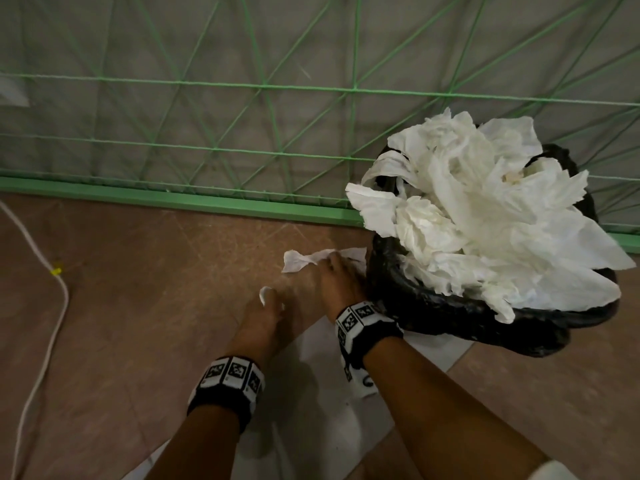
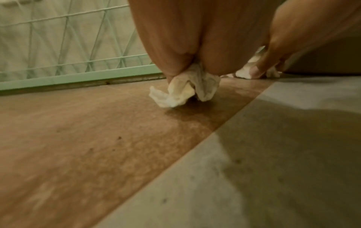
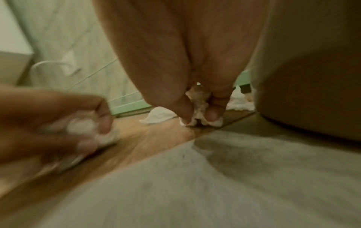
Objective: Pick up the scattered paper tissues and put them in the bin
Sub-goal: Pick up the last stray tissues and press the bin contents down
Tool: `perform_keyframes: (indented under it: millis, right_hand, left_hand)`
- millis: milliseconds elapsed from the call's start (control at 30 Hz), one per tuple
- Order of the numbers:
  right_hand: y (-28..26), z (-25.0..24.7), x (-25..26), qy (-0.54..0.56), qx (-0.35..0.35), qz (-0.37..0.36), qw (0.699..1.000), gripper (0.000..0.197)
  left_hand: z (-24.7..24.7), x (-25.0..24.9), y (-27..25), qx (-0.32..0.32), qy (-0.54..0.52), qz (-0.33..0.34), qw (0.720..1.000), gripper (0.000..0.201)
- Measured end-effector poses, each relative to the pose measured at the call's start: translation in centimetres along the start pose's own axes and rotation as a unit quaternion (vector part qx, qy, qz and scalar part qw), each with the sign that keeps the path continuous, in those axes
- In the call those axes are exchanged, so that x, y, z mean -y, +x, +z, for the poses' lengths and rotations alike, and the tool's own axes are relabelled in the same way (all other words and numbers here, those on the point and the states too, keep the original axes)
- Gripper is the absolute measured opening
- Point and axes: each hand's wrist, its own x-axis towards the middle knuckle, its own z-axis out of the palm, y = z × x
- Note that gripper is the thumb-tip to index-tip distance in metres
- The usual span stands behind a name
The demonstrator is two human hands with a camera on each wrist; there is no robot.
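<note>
A black-lined bin stands at the right, heaped with white paper tissues that spill over its rim. My left hand pinches a small crumpled tissue just above the brown floor. My right hand grips a longer white tissue lying on the floor right beside the bin's left side. In the right wrist view that tissue is bunched between thumb and fingers, and the left hand appears blurred at the left.
A green wire-mesh panel with a green base rail runs along the far side of the floor. A white cord trails down the left. Brown floor meets a pale grey tile under my arms.
</note>
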Motion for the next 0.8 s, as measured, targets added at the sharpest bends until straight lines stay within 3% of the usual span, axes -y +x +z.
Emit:
perform_keyframes:
  millis: [100, 200, 333, 400, 500, 600, 700, 800]
  right_hand:
    - [-1.3, 3.5, -0.4, -0.031, -0.006, -0.014, 0.999, 0.035]
    - [-3.9, 5.6, 0.1, -0.028, 0.012, -0.015, 0.999, 0.039]
    - [-10.0, 3.5, 1.6, 0.075, 0.008, -0.037, 0.996, 0.046]
    - [-13.3, 0.6, 2.8, 0.114, -0.011, -0.050, 0.992, 0.040]
    - [-18.1, -6.2, 4.0, 0.123, -0.084, -0.080, 0.986, 0.024]
    - [-21.3, -15.5, 2.8, 0.126, -0.168, -0.043, 0.977, 0.016]
    - [-22.1, -24.4, -0.7, 0.116, -0.269, -0.003, 0.956, 0.009]
    - [-18.9, -27.6, -4.9, 0.038, -0.285, 0.048, 0.956, 0.011]
  left_hand:
    - [-1.4, -0.9, -0.3, -0.037, 0.085, 0.013, 0.996, 0.018]
    - [-3.8, -2.1, 0.3, -0.089, -0.061, -0.019, 0.994, 0.041]
    - [-9.3, -8.1, 1.2, -0.136, -0.180, 0.057, 0.972, 0.017]
    - [-12.1, -12.5, 0.9, -0.149, -0.215, 0.128, 0.957, 0.013]
    - [-15.0, -19.4, -0.7, -0.093, -0.221, 0.225, 0.945, 0.010]
    - [-15.5, -24.7, -2.9, -0.045, -0.210, 0.295, 0.931, 0.016]
    - [-13.4, -27.5, -4.3, 0.012, -0.209, 0.301, 0.930, 0.015]
    - [-10.2, -28.7, -4.3, 0.087, -0.073, 0.241, 0.964, 0.020]
